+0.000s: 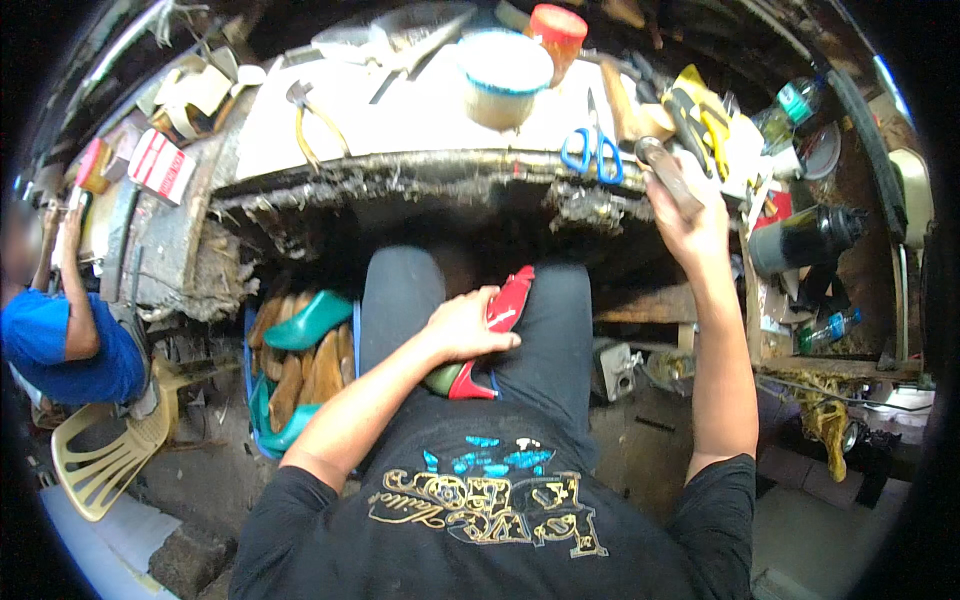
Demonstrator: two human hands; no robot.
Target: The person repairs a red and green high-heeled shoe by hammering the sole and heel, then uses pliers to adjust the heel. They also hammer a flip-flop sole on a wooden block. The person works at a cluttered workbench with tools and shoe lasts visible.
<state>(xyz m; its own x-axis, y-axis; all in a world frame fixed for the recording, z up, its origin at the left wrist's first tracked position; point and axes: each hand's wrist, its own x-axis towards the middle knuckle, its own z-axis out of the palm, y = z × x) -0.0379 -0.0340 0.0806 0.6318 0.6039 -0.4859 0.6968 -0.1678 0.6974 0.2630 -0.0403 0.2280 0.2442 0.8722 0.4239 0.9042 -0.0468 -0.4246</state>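
At the centre of the frame, the left hand (462, 328) presses a red shoe (505, 305) down on the lap, fingers curled over it. Upper right, the right hand (690, 218) is closed around a hammer handle (668, 178), raised by the bench (420, 115) edge beside blue scissors (592, 150). No strike has landed yet, so the shoe work looks to be under way rather than finished.

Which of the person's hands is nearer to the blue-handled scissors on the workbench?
The right hand, raised at the bench edge gripping a hammer, is just beside the blue-handled scissors. The left hand rests lower down on a red shoe in the lap.
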